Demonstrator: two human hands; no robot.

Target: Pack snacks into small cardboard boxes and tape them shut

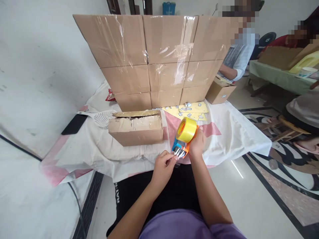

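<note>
Your left hand (162, 162) pinches the loose clear tape end (177, 152) while your right hand (196, 144) clamps the tape dispenser (183, 137) at its handle, just above the desk (224, 132) edge. Light and rigid, though the film is thin, sticky and crease-prone. At 11 o'clock lies a small cardboard box (136, 127).

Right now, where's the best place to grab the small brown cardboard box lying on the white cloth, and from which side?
Probably grip the small brown cardboard box across its two short ends, coming from above. It lies long and low with both ends free. Its top flap looks torn and loose, so avoid lifting by that. The right hand holds the yellow tape dispenser; the left hand pinches the tape end.
</note>
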